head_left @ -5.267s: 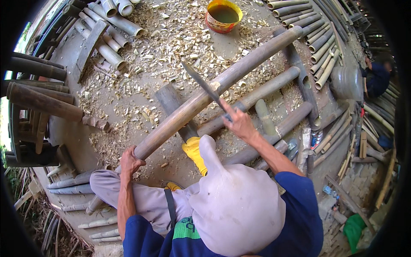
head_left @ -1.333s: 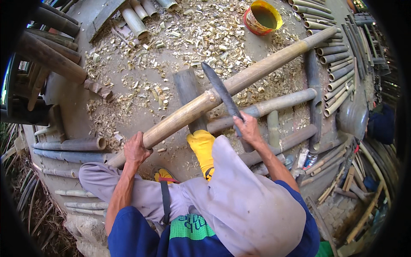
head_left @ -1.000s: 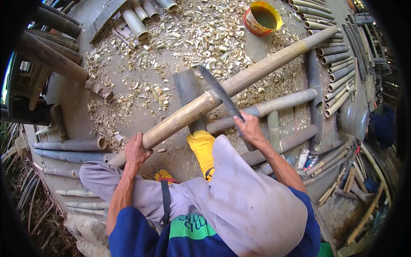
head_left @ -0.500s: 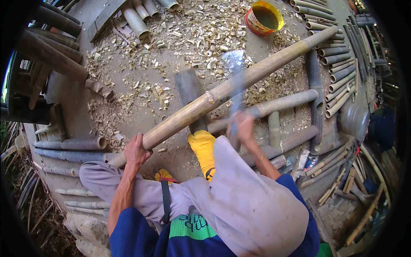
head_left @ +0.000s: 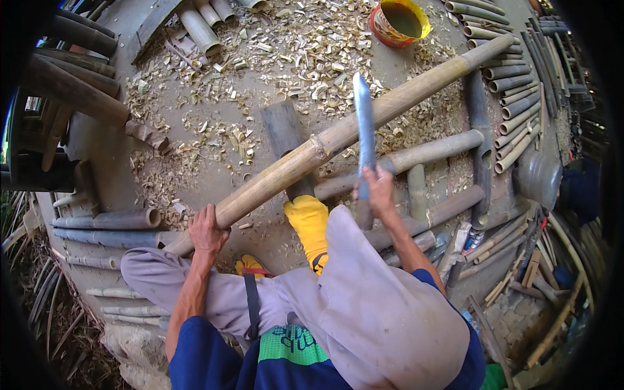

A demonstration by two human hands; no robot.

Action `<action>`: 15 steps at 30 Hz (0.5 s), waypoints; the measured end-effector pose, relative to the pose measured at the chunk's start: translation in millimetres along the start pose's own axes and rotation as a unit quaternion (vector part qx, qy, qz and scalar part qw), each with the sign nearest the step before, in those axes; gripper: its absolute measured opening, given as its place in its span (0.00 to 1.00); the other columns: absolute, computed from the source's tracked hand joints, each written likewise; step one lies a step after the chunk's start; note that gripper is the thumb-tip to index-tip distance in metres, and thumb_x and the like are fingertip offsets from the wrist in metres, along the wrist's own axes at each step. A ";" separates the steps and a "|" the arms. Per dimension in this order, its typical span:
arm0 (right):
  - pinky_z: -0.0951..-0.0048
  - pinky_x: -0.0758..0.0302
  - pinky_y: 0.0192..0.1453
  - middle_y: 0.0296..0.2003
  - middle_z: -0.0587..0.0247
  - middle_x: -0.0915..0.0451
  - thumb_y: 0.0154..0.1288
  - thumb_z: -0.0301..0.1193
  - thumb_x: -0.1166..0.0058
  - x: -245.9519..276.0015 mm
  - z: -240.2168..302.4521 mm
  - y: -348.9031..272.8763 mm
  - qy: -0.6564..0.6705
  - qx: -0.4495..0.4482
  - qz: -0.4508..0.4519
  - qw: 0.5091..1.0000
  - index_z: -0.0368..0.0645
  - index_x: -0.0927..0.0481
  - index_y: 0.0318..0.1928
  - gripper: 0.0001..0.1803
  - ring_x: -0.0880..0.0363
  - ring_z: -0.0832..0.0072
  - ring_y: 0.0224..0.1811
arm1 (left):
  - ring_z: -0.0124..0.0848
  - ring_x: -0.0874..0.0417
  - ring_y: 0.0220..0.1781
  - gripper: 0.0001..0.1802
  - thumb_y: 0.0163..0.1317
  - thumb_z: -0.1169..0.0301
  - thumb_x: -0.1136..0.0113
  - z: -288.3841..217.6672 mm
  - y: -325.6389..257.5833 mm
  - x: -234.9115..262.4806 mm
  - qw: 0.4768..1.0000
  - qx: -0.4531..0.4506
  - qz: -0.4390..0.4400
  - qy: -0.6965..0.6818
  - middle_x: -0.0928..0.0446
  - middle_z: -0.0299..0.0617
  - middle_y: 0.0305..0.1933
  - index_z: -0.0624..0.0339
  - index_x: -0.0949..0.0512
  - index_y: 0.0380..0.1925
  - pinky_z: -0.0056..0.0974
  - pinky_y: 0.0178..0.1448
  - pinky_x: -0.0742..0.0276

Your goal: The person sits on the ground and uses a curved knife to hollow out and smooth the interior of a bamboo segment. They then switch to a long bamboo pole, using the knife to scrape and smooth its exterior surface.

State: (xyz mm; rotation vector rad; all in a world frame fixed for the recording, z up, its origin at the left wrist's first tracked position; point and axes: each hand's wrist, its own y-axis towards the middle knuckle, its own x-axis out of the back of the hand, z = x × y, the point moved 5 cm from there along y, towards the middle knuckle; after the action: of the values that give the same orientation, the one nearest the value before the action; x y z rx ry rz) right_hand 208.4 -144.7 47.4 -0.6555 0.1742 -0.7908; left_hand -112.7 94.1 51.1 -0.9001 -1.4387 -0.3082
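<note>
A long tan bamboo pole slants from my lap at the lower left to the upper right. Near its lower end, my left hand is wrapped round it. My right hand grips a machete, whose pale curved blade points away from me, tip up the picture. In this view the blade crosses the middle of the pole; whether it touches the bamboo I cannot tell. Most of the machete's handle is hidden in my fingers. Beneath the pole, a dark split length of bamboo rests by my yellow-covered foot.
A low bamboo frame stands under the pole to the right. Pale shavings cover the ground ahead. Farther off is a red and yellow bucket of murky liquid. Cut bamboo lengths are stacked at right, with more at left.
The machete, smeared by motion before, now shows more sharply, its tip slightly farther away. My right hand has shifted a little to the right. The pole and my left hand stay nearly in place.
</note>
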 end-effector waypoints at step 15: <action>0.74 0.27 0.18 0.18 0.64 0.25 0.68 0.35 0.52 8.1 5.6 7.2 -0.056 -0.034 0.009 0.998 0.37 0.26 0.36 0.12 0.24 0.77 0.15 | 0.44 0.23 0.41 0.31 0.31 0.67 0.29 -5.8 3.7 2.6 1.000 -0.004 -0.003 0.007 0.26 0.43 0.36 0.55 0.31 0.40 0.47 0.43 0.29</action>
State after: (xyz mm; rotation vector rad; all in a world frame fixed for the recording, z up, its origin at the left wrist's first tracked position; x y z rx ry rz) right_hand 220.6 -144.0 48.2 -0.7585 0.1057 -0.7313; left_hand -105.6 93.3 52.9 -0.8990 -1.4282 -0.3255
